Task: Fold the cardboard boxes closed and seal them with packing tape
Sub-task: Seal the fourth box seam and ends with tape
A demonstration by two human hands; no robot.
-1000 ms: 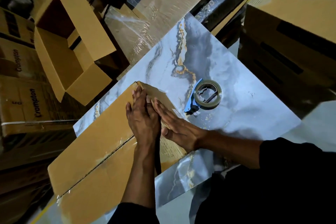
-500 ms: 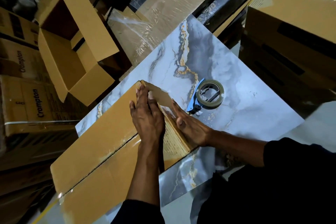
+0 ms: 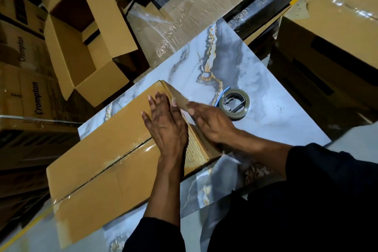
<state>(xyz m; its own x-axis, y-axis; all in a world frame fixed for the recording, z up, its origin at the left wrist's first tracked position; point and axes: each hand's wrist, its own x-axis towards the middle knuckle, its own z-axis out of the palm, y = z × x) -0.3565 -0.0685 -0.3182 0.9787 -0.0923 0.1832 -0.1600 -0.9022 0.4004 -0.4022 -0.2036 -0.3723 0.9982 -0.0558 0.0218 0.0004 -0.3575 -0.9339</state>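
A long brown cardboard box [image 3: 106, 161] lies on the marble-patterned tabletop [image 3: 266, 92], its top seam covered with shiny clear tape. My left hand [image 3: 165, 127] lies flat on the box's top near its right end, fingers straight. My right hand [image 3: 210, 122] presses flat against the end flap, which stands nearly upright against the box's end. A roll of packing tape on a blue-handled dispenser [image 3: 235, 103] rests on the table just right of my right hand.
An open empty carton [image 3: 81, 47] stands at the upper left beside stacked printed cartons [image 3: 26, 92]. Plastic-wrapped cardboard [image 3: 184, 10] lies beyond the table. A large taped box [image 3: 335, 32] sits at the right.
The end flap has swung up from lying flat to standing against the box's end, pushed by my right hand. My left hand stayed on the box top.
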